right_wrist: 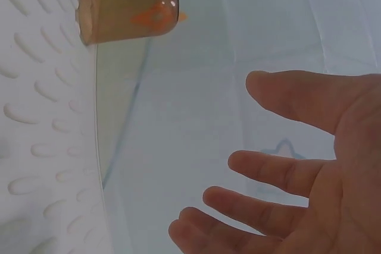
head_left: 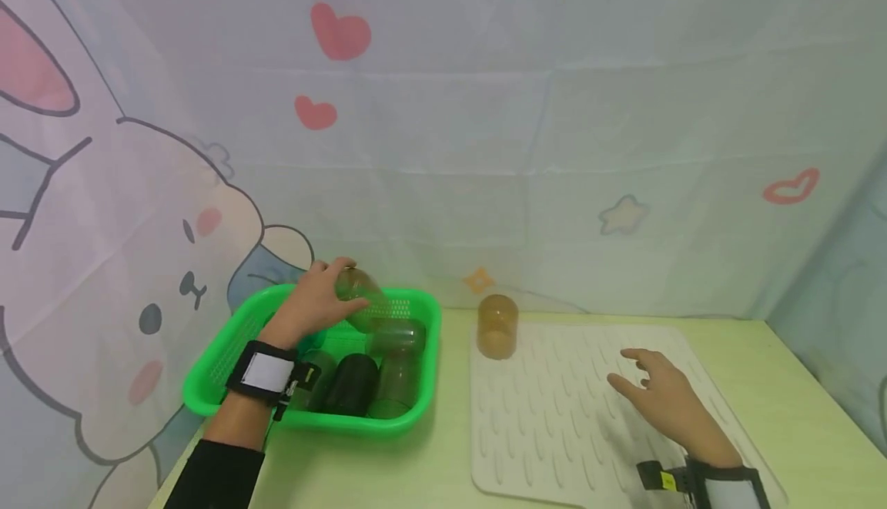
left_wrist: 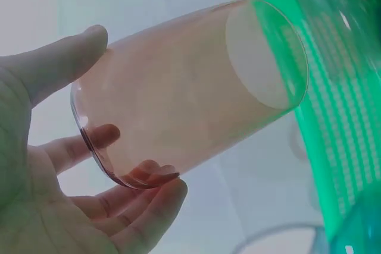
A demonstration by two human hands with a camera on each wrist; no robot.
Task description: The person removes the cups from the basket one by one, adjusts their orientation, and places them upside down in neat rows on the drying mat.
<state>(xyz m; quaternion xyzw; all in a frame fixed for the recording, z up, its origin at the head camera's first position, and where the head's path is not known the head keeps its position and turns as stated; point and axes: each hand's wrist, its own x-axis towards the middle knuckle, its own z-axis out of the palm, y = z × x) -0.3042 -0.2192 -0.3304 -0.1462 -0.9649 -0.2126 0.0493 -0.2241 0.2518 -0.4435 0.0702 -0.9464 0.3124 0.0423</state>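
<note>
My left hand [head_left: 313,307] grips a see-through, faintly tinted drinking glass [left_wrist: 172,93] by its base end, thumb on one side and fingers on the other. The glass is tilted over the back of a green plastic basket [head_left: 431,370], with its mouth pointing down toward the basket. Over the white ridged mat [head_left: 547,416], my right hand [head_left: 668,401] hovers with thumb and fingers spread, holding nothing. An amber glass [head_left: 497,328] stands upside down on the mat's back left corner, left of my right hand.
Inside the basket lie several more glasses, among them a dark one [head_left: 353,384] and a greyish clear one [head_left: 396,386]. A printed cloth [head_left: 443,201] hangs behind the pale green table [head_left: 741,339]. Both wrists carry strapped cameras.
</note>
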